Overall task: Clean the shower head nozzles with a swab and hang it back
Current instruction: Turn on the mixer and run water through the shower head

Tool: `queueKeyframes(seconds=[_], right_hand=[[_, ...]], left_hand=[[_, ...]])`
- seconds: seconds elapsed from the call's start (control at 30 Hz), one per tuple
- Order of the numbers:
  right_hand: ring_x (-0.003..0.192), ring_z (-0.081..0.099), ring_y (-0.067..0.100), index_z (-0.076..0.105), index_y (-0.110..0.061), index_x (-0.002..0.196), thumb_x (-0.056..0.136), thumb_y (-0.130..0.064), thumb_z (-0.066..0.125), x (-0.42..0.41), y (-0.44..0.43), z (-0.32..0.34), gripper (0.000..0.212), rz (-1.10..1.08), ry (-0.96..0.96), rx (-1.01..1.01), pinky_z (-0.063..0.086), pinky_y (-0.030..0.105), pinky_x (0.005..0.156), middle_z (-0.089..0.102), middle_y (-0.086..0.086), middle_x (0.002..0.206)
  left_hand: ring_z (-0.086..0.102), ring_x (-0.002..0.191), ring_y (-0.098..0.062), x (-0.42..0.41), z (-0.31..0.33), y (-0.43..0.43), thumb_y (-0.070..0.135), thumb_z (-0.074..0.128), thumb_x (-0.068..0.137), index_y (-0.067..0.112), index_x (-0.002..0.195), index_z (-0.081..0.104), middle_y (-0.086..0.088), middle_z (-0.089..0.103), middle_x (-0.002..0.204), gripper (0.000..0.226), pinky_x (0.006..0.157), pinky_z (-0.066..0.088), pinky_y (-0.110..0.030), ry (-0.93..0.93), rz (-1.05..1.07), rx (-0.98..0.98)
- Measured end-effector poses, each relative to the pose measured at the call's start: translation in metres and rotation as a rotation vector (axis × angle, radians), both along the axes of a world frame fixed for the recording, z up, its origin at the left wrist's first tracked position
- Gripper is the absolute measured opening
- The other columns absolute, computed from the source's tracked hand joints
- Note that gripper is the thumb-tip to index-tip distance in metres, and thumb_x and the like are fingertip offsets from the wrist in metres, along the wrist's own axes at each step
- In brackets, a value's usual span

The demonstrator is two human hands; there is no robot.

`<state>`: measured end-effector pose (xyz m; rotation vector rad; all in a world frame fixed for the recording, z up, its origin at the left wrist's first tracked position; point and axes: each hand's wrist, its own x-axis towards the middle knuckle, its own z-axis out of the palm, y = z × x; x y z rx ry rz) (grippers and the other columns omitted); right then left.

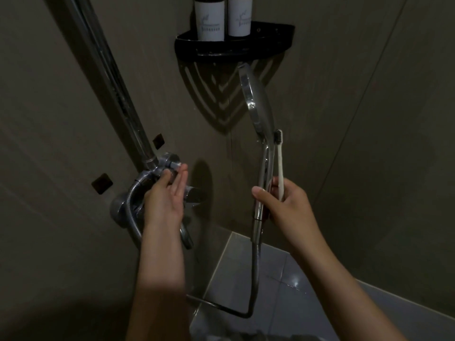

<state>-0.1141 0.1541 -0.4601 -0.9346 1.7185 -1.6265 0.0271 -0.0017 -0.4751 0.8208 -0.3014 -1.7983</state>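
Note:
My right hand (283, 205) grips the chrome handle of the shower head (258, 107), which stands upright and edge-on to me, its nozzle face turned right. In the same grip is a white toothbrush (280, 158) with dark bristles, lying along the handle with its head just below the shower head. My left hand (167, 193) rests on the chrome mixer valve (157, 178) on the left wall, fingers straight and touching a small knob at the valve's top. A metal hose (253, 279) drops from the handle and loops back toward the valve.
A chrome riser pipe (108, 77) runs up the left wall from the valve. A black corner shelf (270, 43) above the shower head carries two white-labelled bottles (209, 20). Dark tiled walls meet in the corner; a pale tiled floor (283, 291) lies below.

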Motion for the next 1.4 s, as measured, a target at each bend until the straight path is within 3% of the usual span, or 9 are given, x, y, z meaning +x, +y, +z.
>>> queueKeyframes(seconds=[0.27,0.37,0.5,0.77,0.83,0.93,1.03,1.17,1.4], right_hand=[[0.063,0.047,0.017,0.053,0.009,0.093,0.085,-0.024,0.065,-0.006,0.003,0.001,0.036,-0.013,0.004,-0.005,0.042,0.015,0.050,0.048,0.010,0.073],[0.062,0.046,0.018,0.051,0.010,0.090,0.085,-0.023,0.065,-0.006,0.002,0.002,0.036,-0.011,-0.003,-0.004,0.041,0.018,0.051,0.048,0.010,0.073],[0.064,0.047,0.021,0.051,0.012,0.094,0.085,-0.024,0.065,-0.005,0.002,0.001,0.039,-0.004,-0.005,-0.003,0.042,0.026,0.056,0.050,0.012,0.075],[0.059,0.045,0.014,0.053,0.000,0.083,0.085,-0.022,0.065,0.000,0.000,-0.001,0.026,0.006,-0.017,-0.006,0.040,0.016,0.050,0.045,0.009,0.069],[0.058,0.044,0.013,0.054,-0.002,0.083,0.085,-0.022,0.066,0.001,0.000,-0.002,0.024,0.008,-0.023,-0.003,0.040,0.017,0.050,0.045,0.008,0.068],[0.059,0.046,0.014,0.054,0.002,0.083,0.085,-0.022,0.065,0.002,0.000,-0.005,0.027,0.008,-0.028,0.010,0.041,0.021,0.052,0.046,0.008,0.068],[0.052,0.044,0.006,0.052,-0.008,0.079,0.085,-0.021,0.065,0.004,0.003,-0.006,0.020,0.011,-0.030,0.012,0.041,0.015,0.049,0.044,0.002,0.063],[0.049,0.044,0.003,0.056,0.003,0.085,0.085,-0.020,0.066,0.001,0.005,-0.005,0.025,-0.006,-0.033,0.000,0.040,0.013,0.047,0.045,0.004,0.063],[0.045,0.043,0.000,0.054,-0.005,0.080,0.085,-0.020,0.066,-0.003,0.008,-0.001,0.019,-0.042,-0.033,-0.013,0.039,0.011,0.045,0.044,0.000,0.060]], left_hand=[[0.073,0.072,-0.019,0.000,-0.001,-0.003,0.008,0.046,0.097,-0.006,0.103,0.054,-0.019,0.068,0.088,0.017,0.067,0.059,-0.025,-0.087,-0.010,-0.052],[0.073,0.083,-0.022,0.008,-0.004,-0.003,0.012,0.045,0.098,-0.004,0.104,0.055,-0.020,0.069,0.096,0.020,0.070,0.059,-0.027,-0.075,-0.081,-0.063],[0.073,0.085,-0.023,0.018,-0.007,0.001,0.018,0.042,0.099,0.000,0.099,0.057,-0.018,0.074,0.083,0.023,0.074,0.058,-0.030,-0.080,-0.099,-0.043],[0.055,0.070,-0.014,0.021,-0.028,0.013,0.028,0.053,0.094,0.013,0.077,0.053,-0.003,0.054,0.076,0.022,0.066,0.050,-0.030,-0.508,-0.061,0.017],[0.056,0.076,-0.017,0.021,-0.035,0.016,0.033,0.058,0.090,0.012,0.082,0.055,-0.006,0.056,0.081,0.023,0.071,0.051,-0.034,-0.581,-0.144,0.021],[0.058,0.104,-0.026,0.019,-0.047,0.021,0.032,0.064,0.085,0.009,0.113,0.058,-0.013,0.058,0.109,0.037,0.092,0.049,-0.040,-0.566,-0.248,0.022],[0.054,0.119,-0.027,0.007,-0.054,0.026,0.021,0.064,0.087,0.009,0.106,0.060,-0.014,0.059,0.118,0.023,0.105,0.041,-0.038,-0.535,-0.250,-0.007],[0.054,0.122,-0.028,-0.011,-0.061,0.032,0.020,0.058,0.091,-0.001,0.127,0.049,-0.018,0.057,0.124,0.042,0.109,0.038,-0.037,-0.487,-0.155,-0.054],[0.058,0.115,-0.028,-0.020,-0.069,0.031,0.023,0.055,0.093,0.008,0.109,0.052,-0.017,0.059,0.110,0.023,0.101,0.044,-0.032,-0.541,-0.081,-0.100]])
